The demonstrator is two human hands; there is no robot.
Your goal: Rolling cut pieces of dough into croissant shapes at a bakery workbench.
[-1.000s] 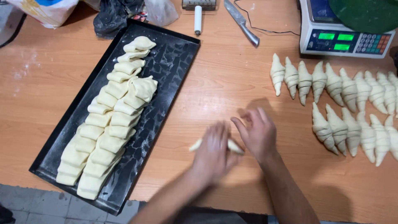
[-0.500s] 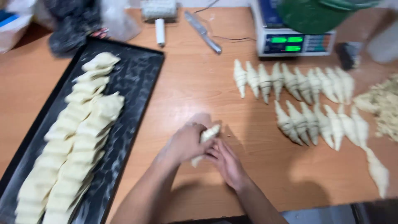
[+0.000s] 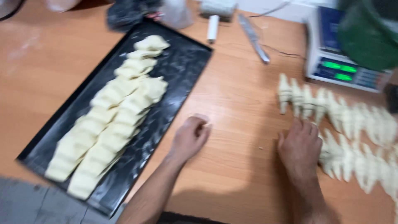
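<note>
My left hand (image 3: 190, 137) rests on the wooden table (image 3: 240, 108) with its fingers curled in, and I see nothing in it. It lies just right of a black floured tray (image 3: 182, 70) that bears two long rows of folded raw dough pieces (image 3: 124, 108). My right hand (image 3: 300, 145) lies flat further right, fingers spread. Its fingertips reach the near row of rolled raw croissants (image 3: 360, 166), and a second row (image 3: 331, 103) lies behind. The picture is blurred.
A digital scale (image 3: 348, 62) stands at the back right with a dark green object (image 3: 369, 29) above it. A knife (image 3: 253, 37), a white cylinder (image 3: 212, 27) and a black bag (image 3: 128, 12) lie along the back edge.
Both hands were together rolling a dough piece in mid-table. They have parted: the right hand has gone right to the croissant rows, the left stays near the tray. The camera also shifted.
</note>
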